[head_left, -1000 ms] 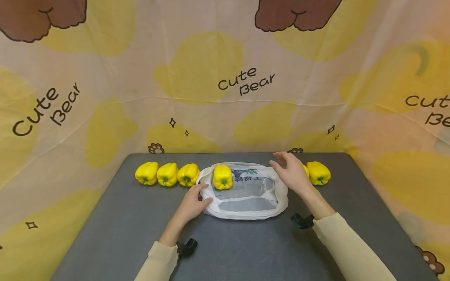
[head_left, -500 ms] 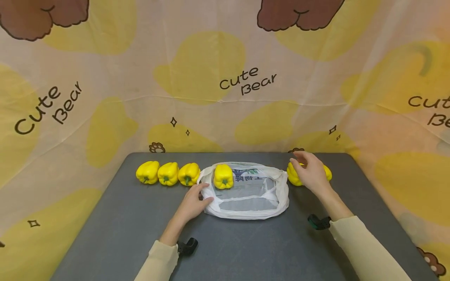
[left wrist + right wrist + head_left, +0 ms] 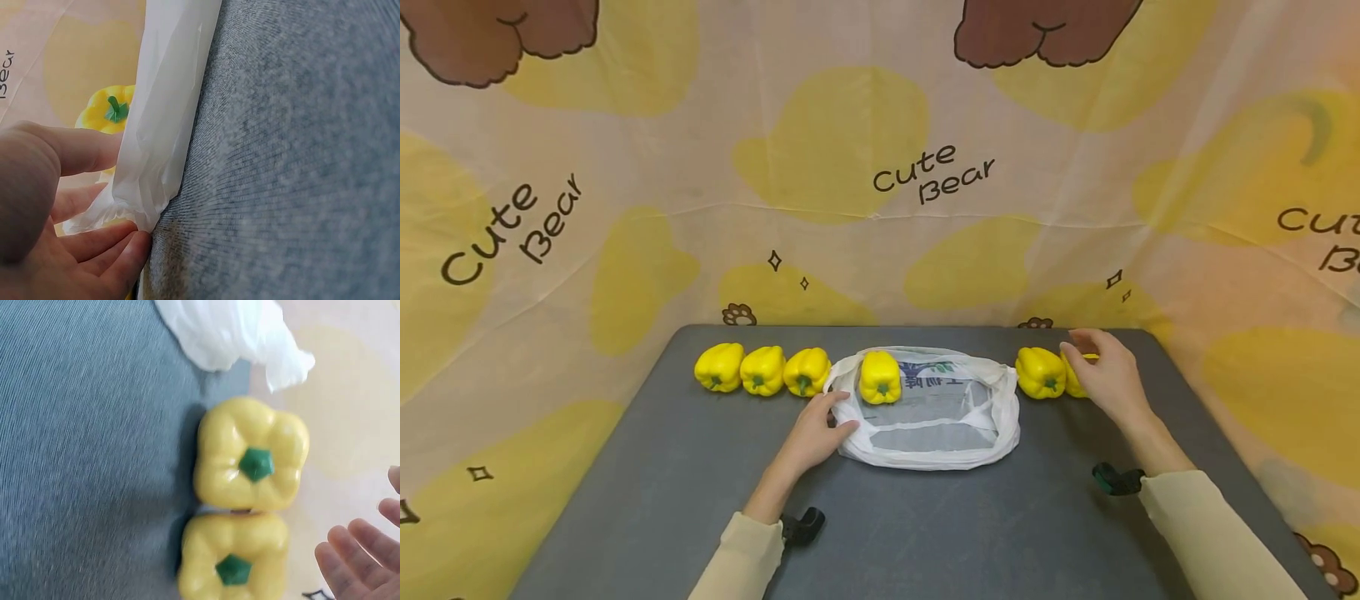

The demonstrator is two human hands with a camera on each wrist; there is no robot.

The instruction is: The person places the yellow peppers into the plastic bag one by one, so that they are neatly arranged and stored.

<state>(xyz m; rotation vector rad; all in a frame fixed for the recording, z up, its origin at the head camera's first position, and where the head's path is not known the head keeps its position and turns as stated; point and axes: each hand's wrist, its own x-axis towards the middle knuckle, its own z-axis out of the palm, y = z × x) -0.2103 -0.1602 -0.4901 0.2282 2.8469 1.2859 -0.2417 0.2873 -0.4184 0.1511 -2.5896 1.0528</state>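
Note:
A white plastic bag (image 3: 943, 458) lies with its mouth spread wide in the middle of the table, a yellow bell pepper (image 3: 880, 377) inside at its left. My left hand (image 3: 814, 429) holds the bag's left edge; in the left wrist view the white film (image 3: 159, 119) runs between thumb and fingers. To the right of the bag sit two more bell peppers, a nearer one (image 3: 1041, 372) and an outer one (image 3: 1075, 382). Over the outer one hovers my right hand (image 3: 1108, 375), fingers loosely bent and holding nothing, partly hiding it in the head view.
Left of the bag stands a row of three yellow bell peppers (image 3: 763, 371) on the dark grey table (image 3: 925, 533). Behind the table's back edge hangs a patterned cloth (image 3: 820, 150). Each wrist wears a black camera mount (image 3: 805, 527).
My right hand has moved right, away from the bag's right edge, past the nearer pepper to above the outer one. The left hand stays at the bag's left edge.

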